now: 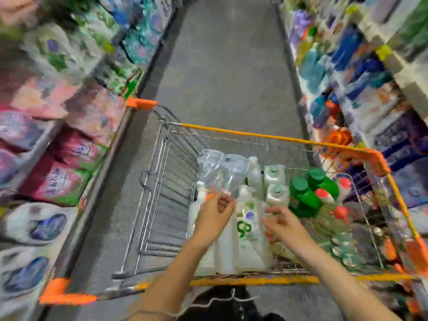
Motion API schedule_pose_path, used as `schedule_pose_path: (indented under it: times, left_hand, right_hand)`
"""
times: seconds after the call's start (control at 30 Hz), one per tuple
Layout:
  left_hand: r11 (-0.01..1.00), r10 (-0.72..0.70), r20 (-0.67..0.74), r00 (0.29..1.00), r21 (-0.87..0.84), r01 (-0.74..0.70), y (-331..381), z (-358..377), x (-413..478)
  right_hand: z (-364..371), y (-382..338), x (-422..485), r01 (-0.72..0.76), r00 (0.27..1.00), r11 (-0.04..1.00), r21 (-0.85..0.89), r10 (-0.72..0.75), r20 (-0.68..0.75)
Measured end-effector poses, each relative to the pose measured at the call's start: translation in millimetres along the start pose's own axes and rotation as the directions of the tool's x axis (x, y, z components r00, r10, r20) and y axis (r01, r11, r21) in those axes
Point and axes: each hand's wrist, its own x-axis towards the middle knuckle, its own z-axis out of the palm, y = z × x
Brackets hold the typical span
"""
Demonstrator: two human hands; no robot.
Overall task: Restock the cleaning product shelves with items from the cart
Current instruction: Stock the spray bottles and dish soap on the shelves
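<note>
A wire cart with an orange rim stands in front of me in the aisle. Its near right part holds tall white bottles, one with a green label, clear plastic refill packs, small white bottles with green caps and green bottles. My left hand hovers at the top of the white bottles, its fingers curled beside the lower end of a clear pack; blur hides whether it grips anything. My right hand is just right of the labelled bottle, fingers loosely spread and holding nothing.
Shelves of detergent bags line the left side, close to the cart. Shelves of coloured bottles line the right. The grey aisle floor runs ahead beyond the cart. The cart's left half shows bare wire.
</note>
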Motion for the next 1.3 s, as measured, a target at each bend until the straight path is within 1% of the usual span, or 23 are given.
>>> schedule_pose_path:
  times: [0.03,0.1,0.17,0.2,0.27,0.3,0.4,0.47,0.53,0.6,0.67,0.7,0.73,0.77,0.8,0.87,0.93,1.0,1.03,1.07,1.17,1.23,1.3]
  left_hand:
    - [0.999,-0.038,0.002,0.999,0.036,0.038,-10,-5,12]
    - [0.984,-0.078,0.01,0.997,0.161,0.076,-28,-12,34]
    - [0.957,-0.113,0.017,0.993,0.272,0.105,-43,-15,53]
    - [0.943,-0.161,0.019,0.987,0.299,0.148,-48,-17,61]
    - [0.915,-0.25,0.015,0.968,0.33,0.231,-59,-18,78]
    - [0.903,-0.292,0.018,0.956,0.334,0.269,-63,-19,87]
    - [0.887,-0.413,0.021,0.91,0.234,0.397,-69,-24,109]
    - [0.867,-0.496,0.075,0.865,0.1,0.488,-72,-25,119]
    - [0.823,-0.561,0.138,0.816,-0.02,0.568,-72,-25,125]
    - [0.779,-0.593,0.152,0.791,-0.137,0.611,-74,-24,130]
    - [0.738,-0.618,0.13,0.776,-0.245,0.629,-77,-20,134]
    - [0.735,-0.622,0.105,0.776,-0.265,0.625,-82,-17,136]
    - [0.743,-0.622,0.08,0.779,-0.254,0.619,-83,-16,137]
    - [0.761,-0.607,0.054,0.793,-0.251,0.599,-77,-17,136]
    - [0.787,-0.582,0.01,0.813,-0.246,0.566,-71,-19,136]
    - [0.856,-0.504,-0.108,0.857,-0.19,0.48,-58,-24,139]
    - [0.893,-0.436,-0.133,0.89,-0.186,0.41,-46,-26,144]
    - [0.886,-0.424,-0.11,0.899,-0.255,0.387,-37,-27,147]
    - [0.884,-0.409,-0.103,0.907,-0.29,0.366,-35,-27,147]
    - [0.896,-0.383,-0.1,0.918,-0.28,0.343,-38,-27,145]
    - [0.955,-0.248,-0.061,0.967,-0.181,0.234,-46,-29,133]
    - [0.992,-0.118,-0.041,0.992,-0.041,0.116,-48,-32,126]
    - [1.0,-0.009,-0.014,1.0,0.009,0.009,-39,-36,124]
  right_hand:
    - [11,2,15,-0.065,0.998,0.998,0.026,0.064,0.022]
    - [29,4,42,-0.199,0.98,0.97,0.14,0.195,0.038]
    - [45,4,62,-0.295,0.955,0.914,0.278,0.287,0.07]
    - [54,4,71,-0.325,0.945,0.89,0.319,0.316,0.082]
    - [71,3,86,-0.358,0.933,0.879,0.315,0.352,0.076]
    - [79,3,95,-0.357,0.933,0.891,0.279,0.357,0.055]
    - [97,2,111,-0.314,0.948,0.937,0.153,0.319,-0.01]
    - [103,2,120,-0.306,0.952,0.948,0.086,0.307,0.006]
    - [105,5,126,-0.302,0.953,0.953,0.022,0.302,0.024]
    - [105,8,131,-0.295,0.955,0.955,0.012,0.295,0.013]
    - [104,7,132,-0.26,0.966,0.964,0.064,0.26,0.0]
    - [104,7,131,-0.209,0.977,0.973,0.1,0.211,-0.006]
    - [104,7,130,-0.135,0.991,0.987,0.085,0.136,-0.013]
    - [104,8,128,-0.054,0.999,0.999,-0.001,0.054,-0.008]
    - [104,9,126,0.012,1.0,0.992,-0.125,-0.01,0.017]
    - [101,9,122,0.112,0.994,0.931,-0.349,-0.099,0.055]
    - [91,3,126,0.184,0.974,0.859,-0.478,-0.224,-0.027]
    - [78,-12,135,0.253,0.934,0.834,-0.49,-0.343,-0.101]
    - [72,-23,139,0.292,0.922,0.828,-0.479,-0.377,-0.089]
    - [65,-34,144,0.315,0.92,0.829,-0.462,-0.386,-0.066]
    - [51,-67,145,0.338,0.923,0.857,-0.39,-0.383,-0.04]
    - [43,-89,135,0.342,0.914,0.869,-0.357,-0.396,-0.09]
    - [31,-114,121,0.346,0.906,0.883,-0.315,-0.402,-0.132]
